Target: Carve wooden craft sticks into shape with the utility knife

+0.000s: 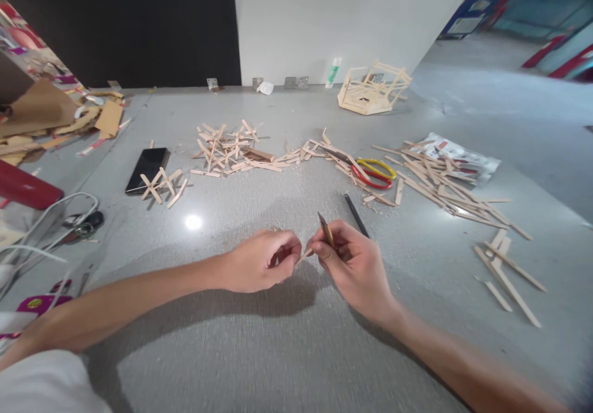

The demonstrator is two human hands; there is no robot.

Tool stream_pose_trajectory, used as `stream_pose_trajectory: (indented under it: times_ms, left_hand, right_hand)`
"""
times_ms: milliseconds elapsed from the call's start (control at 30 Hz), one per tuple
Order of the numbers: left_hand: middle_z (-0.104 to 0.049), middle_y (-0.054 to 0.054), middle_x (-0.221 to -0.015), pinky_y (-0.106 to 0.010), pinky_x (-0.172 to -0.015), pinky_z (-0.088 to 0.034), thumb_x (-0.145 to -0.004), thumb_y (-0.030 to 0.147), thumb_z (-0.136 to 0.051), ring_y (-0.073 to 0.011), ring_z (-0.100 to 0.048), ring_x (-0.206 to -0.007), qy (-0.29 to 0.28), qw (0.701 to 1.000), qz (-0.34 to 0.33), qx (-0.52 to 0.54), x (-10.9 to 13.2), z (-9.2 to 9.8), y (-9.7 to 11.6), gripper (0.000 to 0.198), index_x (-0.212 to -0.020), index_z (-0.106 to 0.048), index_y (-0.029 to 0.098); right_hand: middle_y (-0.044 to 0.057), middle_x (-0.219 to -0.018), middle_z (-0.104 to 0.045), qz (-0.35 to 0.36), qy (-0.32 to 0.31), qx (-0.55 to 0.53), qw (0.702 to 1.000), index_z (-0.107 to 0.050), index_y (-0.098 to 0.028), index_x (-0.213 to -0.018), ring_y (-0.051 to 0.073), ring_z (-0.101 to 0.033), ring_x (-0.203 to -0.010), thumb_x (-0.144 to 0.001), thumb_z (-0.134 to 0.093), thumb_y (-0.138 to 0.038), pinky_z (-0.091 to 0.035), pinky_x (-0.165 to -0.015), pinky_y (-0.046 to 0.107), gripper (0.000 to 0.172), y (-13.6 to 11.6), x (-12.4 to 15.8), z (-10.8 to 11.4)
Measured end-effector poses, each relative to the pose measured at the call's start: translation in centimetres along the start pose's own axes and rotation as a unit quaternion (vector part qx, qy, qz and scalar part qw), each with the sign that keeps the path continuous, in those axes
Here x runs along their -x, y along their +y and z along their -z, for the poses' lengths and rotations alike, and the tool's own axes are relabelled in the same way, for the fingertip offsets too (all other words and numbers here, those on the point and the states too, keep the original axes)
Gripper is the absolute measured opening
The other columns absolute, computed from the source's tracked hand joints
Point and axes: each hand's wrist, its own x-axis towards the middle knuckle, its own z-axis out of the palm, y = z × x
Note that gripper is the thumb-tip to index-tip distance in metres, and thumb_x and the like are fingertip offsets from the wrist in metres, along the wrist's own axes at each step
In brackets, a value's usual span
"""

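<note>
There's open table (199, 357) along the bottom centre, but the left hand (262, 260) and right hand (356, 266) fill the middle, pen (356, 214) and scissors (354, 168) obstructing to their upper right.

Left hand (260, 260) and right hand (356, 269) hold a thin stick (304, 255).

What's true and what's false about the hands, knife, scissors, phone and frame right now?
1. The right hand holds the knife. True.
2. The scissors are in the left hand. False: the scissors lie on the table, beyond the right hand.
3. A small stick is between the left hand and the right hand. True.
4. The phone is to the right of the scissors. False: the phone is to their left.
5. The frame is farther from the hands than the scissors. True.
</note>
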Motion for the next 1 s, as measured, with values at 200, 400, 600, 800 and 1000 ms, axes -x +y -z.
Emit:
stream_pose_trajectory:
  times_ms: [200, 400, 600, 800, 1000]
  left_hand:
    - [-0.059, 0.002, -0.061, -0.020, -0.051, -0.041, -0.092, 0.017, -0.048, -0.0114, -0.060, -0.055, -0.013, 0.993, 0.053, 0.107, 0.1, -0.5, 0.0, 0.010, -0.083, -0.046, 0.019]
    - [-0.054, 0.004, -0.056, -0.019, -0.048, -0.041, -0.097, 0.030, -0.052, -0.0088, -0.054, -0.048, -0.066, 0.956, 0.091, 0.272, -0.2, -0.5, -0.3, 0.021, -0.081, -0.047, 0.018]
    - [-0.057, 0.002, -0.051, -0.018, -0.043, -0.040, -0.091, 0.025, -0.053, -0.0086, -0.052, -0.043, -0.111, 0.900, 0.110, 0.406, -0.4, -0.5, -0.8, 0.017, -0.077, -0.053, 0.016]
    - [-0.053, 0.003, -0.051, -0.017, -0.041, -0.042, -0.082, 0.020, -0.058, -0.0085, -0.053, -0.042, -0.137, 0.869, 0.139, 0.455, -0.4, -1.0, -0.7, 0.013, -0.072, -0.051, 0.017]
    - [-0.058, -0.001, -0.050, -0.020, -0.040, -0.046, -0.088, 0.026, -0.050, -0.0124, -0.056, -0.041, -0.185, 0.852, 0.135, 0.471, -0.4, -1.7, -1.6, 0.017, -0.073, -0.049, 0.018]
  right_hand:
    - [-0.003, -0.065, -0.057, 0.019, -0.008, 0.018, 1.000, -0.060, -0.022, -0.080, 0.012, -0.043, -0.051, -0.096, -0.066, -0.036, -0.033, -0.048, 0.025, 0.022, 0.2, -0.1, 0.2]
    - [0.000, -0.067, -0.060, -0.002, -0.021, 0.005, 1.000, -0.060, -0.021, -0.080, 0.013, -0.046, -0.054, -0.096, -0.068, -0.044, -0.036, -0.051, 0.026, 0.029, 0.3, -0.2, 0.2]
    - [-0.002, -0.062, -0.055, -0.029, -0.063, -0.097, 0.993, -0.058, -0.021, -0.077, 0.012, -0.040, -0.049, -0.092, -0.070, -0.056, -0.032, -0.046, 0.026, 0.040, -0.3, -0.6, 0.1]
    - [0.001, -0.068, -0.061, -0.007, -0.039, -0.084, 0.996, -0.058, -0.022, -0.078, 0.016, -0.051, -0.056, -0.093, -0.069, -0.054, -0.039, -0.050, 0.027, 0.037, 0.0, -0.1, -0.1]
    - [0.002, -0.070, -0.065, 0.029, -0.055, -0.118, 0.991, -0.057, -0.024, -0.077, 0.015, -0.051, -0.051, -0.095, -0.070, -0.049, -0.044, -0.052, 0.030, 0.033, -0.7, 0.1, -0.1]
